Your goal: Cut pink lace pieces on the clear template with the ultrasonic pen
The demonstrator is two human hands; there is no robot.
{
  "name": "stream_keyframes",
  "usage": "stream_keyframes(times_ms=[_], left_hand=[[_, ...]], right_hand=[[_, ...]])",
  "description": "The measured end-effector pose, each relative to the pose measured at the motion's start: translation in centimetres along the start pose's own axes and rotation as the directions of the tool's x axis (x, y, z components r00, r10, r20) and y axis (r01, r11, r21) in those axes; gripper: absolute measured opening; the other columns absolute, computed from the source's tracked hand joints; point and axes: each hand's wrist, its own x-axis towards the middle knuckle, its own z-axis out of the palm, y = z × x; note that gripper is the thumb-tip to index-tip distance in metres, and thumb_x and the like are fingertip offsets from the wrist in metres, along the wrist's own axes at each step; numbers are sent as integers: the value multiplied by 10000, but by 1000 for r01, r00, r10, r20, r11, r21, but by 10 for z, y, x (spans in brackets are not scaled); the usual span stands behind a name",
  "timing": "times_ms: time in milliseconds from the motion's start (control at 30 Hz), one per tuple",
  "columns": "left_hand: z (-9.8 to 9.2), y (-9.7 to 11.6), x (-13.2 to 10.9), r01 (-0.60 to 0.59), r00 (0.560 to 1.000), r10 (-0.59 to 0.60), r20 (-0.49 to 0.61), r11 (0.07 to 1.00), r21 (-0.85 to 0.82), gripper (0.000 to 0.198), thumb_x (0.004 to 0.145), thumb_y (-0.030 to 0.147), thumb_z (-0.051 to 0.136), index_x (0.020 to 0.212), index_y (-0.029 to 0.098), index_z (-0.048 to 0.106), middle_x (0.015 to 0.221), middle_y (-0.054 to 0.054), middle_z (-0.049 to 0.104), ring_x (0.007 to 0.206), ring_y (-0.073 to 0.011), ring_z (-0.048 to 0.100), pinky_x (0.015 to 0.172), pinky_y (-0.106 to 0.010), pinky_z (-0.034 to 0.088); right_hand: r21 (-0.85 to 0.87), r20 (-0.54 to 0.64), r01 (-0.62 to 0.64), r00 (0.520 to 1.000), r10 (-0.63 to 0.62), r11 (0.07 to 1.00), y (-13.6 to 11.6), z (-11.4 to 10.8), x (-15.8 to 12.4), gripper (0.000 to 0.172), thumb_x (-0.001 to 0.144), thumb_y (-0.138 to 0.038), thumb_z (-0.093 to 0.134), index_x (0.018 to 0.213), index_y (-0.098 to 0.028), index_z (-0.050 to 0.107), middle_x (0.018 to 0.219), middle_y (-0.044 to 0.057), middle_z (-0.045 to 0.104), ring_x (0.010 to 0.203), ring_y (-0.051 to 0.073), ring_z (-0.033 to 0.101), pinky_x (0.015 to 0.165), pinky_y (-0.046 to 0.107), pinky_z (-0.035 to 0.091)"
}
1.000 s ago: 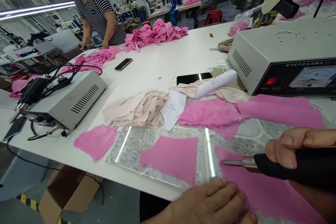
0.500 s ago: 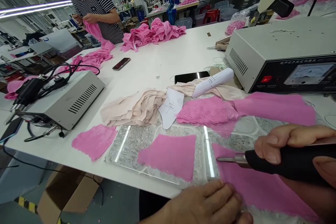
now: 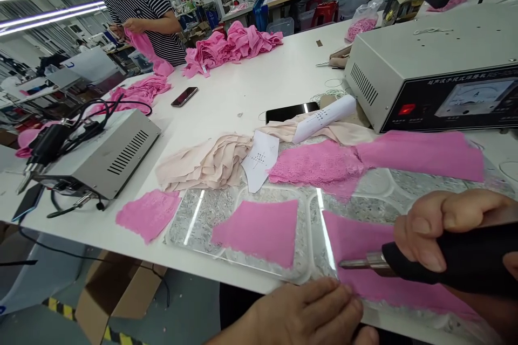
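My right hand (image 3: pixel 449 226) is wrapped round a black-handled tool (image 3: pixel 445 261) whose metal tip (image 3: pixel 356 263) points left, just above a pink fabric piece (image 3: pixel 364 248) lying on a clear plate (image 3: pixel 324 237). My left hand (image 3: pixel 311 315) rests at the table's near edge, its fingers curled down on the near edge of that same pink piece. A second pink piece (image 3: pixel 259 230) lies on the left clear plate (image 3: pixel 194 221).
A grey control box (image 3: pixel 437 64) stands at the right, another grey box (image 3: pixel 101 156) with cables at the left. Beige fabric (image 3: pixel 206 161), pink lace (image 3: pixel 319 164), paper patterns (image 3: pixel 261 159) and two phones (image 3: pixel 291 111) lie mid-table. A person in a striped shirt (image 3: pixel 145 11) handles pink cloth far left.
My right hand and the tool have dropped slightly toward the pink piece. The person in stripes has lifted pink cloth from the table. The view has shifted a little.
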Motion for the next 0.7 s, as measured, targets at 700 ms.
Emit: stream_keyframes(times_ms=[700], left_hand=[[-11,-8,18,103,989,-120,-89,978,-179,135,898,195,616,1015,140,654,974,0,721,990,-125,668,982,-245,509]], right_hand=[[-25,72,173,983,-171,985,-11,-13,10,198,850,-436,594,929,-255,596,820,25,497,536,148,494,477,336,475]])
